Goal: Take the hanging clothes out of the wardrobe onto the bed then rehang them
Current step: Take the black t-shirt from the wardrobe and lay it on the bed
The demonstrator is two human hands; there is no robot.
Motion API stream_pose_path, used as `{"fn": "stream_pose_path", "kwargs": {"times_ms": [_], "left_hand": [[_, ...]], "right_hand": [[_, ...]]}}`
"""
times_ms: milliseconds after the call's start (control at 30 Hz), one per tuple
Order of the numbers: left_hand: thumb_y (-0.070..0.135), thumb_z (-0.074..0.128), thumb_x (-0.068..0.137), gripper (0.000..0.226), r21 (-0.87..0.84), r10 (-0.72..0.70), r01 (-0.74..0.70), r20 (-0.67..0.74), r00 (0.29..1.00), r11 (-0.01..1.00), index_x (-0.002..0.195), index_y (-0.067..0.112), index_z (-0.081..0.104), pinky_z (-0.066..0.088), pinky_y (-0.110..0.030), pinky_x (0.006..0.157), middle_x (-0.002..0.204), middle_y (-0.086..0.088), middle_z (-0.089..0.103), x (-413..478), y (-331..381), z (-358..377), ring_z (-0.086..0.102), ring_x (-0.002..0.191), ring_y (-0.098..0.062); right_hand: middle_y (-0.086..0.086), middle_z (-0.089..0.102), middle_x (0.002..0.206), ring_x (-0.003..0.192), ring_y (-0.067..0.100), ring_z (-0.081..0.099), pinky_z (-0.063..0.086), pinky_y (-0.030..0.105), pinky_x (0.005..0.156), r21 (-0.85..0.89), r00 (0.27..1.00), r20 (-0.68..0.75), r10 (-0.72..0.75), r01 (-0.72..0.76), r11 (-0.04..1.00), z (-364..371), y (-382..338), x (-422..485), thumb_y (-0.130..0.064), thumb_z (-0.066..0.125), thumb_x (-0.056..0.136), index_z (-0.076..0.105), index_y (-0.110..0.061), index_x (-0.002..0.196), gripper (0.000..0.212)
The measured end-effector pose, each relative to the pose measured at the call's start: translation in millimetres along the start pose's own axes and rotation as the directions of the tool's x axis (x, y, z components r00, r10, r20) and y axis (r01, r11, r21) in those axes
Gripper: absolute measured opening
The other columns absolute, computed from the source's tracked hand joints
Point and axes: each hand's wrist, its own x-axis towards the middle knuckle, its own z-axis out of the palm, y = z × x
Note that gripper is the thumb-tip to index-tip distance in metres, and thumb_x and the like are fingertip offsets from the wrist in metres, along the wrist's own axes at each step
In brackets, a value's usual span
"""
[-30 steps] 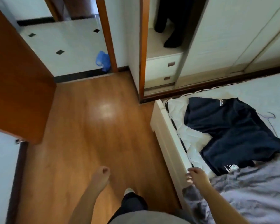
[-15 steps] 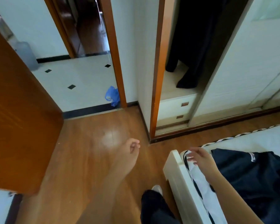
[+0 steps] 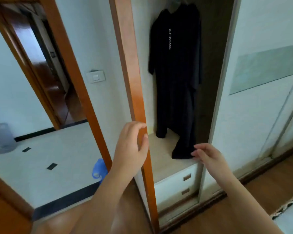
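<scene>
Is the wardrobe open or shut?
Open. The sliding door is pushed aside, so the black clothes hanging inside and the drawers below them show.

Faced the open wardrobe (image 3: 243, 132). Saw dark clothes (image 3: 174, 73) hanging inside it, with the hems down on its shelf (image 3: 161, 159) above two drawers (image 3: 174, 184). Held the left hand (image 3: 130, 147), fingers loosely curled, before its wooden left post (image 3: 125, 56). Held the right hand (image 3: 208, 156), fingers relaxed, at the lowest hem. Noticed a light switch (image 3: 96, 76) and a blue bag (image 3: 99, 169) left of the wardrobe.
</scene>
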Motion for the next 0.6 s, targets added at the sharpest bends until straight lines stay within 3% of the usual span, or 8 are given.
{"fn": "stream_pose_path", "kwargs": {"times_ms": [167,333,467,600], "left_hand": [[0.029,0.040,0.088,0.036,-0.009,0.228,-0.233,-0.163,0.960,0.972,0.119,0.013,0.049,0.027,-0.004,0.100,0.121,-0.003,0.052,93,7,20,0.041,0.115,-0.001],[0.018,0.048,0.088,0.031,0.170,0.432,-0.397,-0.383,0.816,0.902,0.117,0.010,0.049,0.034,-0.030,0.105,0.127,-0.015,0.051,172,4,17,0.044,0.123,-0.024],[0.016,0.050,0.087,0.030,0.330,0.539,-0.427,-0.479,0.693,0.842,0.117,0.012,0.051,0.032,-0.043,0.109,0.132,-0.019,0.051,229,1,2,0.034,0.130,-0.031],[0.017,0.052,0.086,0.028,0.300,0.517,-0.421,-0.529,0.673,0.856,0.113,0.011,0.059,0.030,-0.051,0.109,0.134,-0.020,0.048,265,-1,-14,0.032,0.133,-0.035]], "right_hand": [[0.001,0.067,0.090,0.083,0.014,0.064,0.046,0.022,0.075,-0.080,0.987,-0.108,-0.118,0.110,0.991,-15,-38,58,-0.011,0.044,0.095,0.056,-0.014,0.106,0.017],[0.002,0.067,0.094,0.087,0.016,0.065,0.047,0.027,0.083,-0.162,0.951,-0.192,-0.244,0.215,0.963,-20,-85,118,-0.014,0.045,0.095,0.056,-0.017,0.106,0.017],[-0.001,0.068,0.094,0.087,0.010,0.065,0.046,0.020,0.077,-0.203,0.910,-0.205,-0.360,0.320,0.925,-18,-127,166,-0.015,0.044,0.095,0.055,-0.021,0.107,0.017],[-0.006,0.067,0.093,0.087,0.005,0.064,0.047,0.016,0.076,-0.252,0.870,-0.189,-0.456,0.406,0.879,-15,-162,200,-0.016,0.045,0.095,0.053,-0.024,0.106,0.017]]}}
